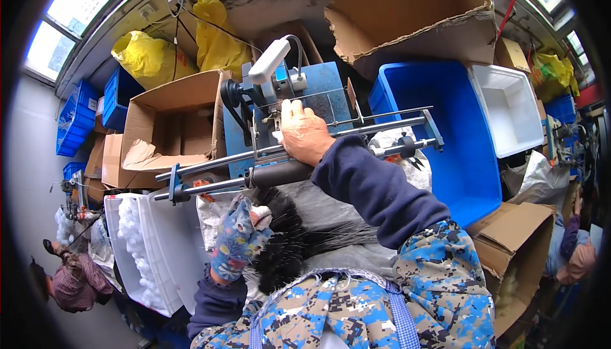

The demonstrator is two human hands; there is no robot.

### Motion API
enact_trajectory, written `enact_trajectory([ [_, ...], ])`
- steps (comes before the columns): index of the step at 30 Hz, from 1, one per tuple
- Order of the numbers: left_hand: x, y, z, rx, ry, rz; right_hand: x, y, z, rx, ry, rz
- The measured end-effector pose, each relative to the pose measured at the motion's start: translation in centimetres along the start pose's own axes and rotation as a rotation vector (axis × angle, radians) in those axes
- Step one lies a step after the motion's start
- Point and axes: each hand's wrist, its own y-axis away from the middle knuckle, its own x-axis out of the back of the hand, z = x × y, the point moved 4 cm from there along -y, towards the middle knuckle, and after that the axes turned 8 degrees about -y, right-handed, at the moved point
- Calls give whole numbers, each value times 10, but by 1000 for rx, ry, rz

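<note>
Item one: we list a table, its blue top scuffed and worn, visible mostly behind and right of its load. Directly on it we record one machine with a white angled head, a black pulley wheel at its left side and a small white unit at its right. Metal rails cross the front edge (how they are fixed we cannot tell). Item two: we enter a grey sheet, creased, spread below the rails; on it lie long black fibres, bunched at left, fanning loosely rightward.
</note>
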Motion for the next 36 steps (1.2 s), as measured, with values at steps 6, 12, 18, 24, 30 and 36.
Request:
enact_trajectory([
  [6,18,37,-25,239,-21,105,48,19,42,46,147,30],
  [12,4,18,-9,356,323,68,68,-1,82,-1,352,112],
  [18,37,70,-45,660,387,422,114,70,40,169,169,-59],
  [24,14,21,14,192,380,-61,65,114,-70,479,-925,14],
  [30,37,53,-5,184,54,-91,114,113,-46,121,-1574,-41],
  [36,-2,151,-42,-13,-731,-480,69,156,-9,225,-334,-183],
])
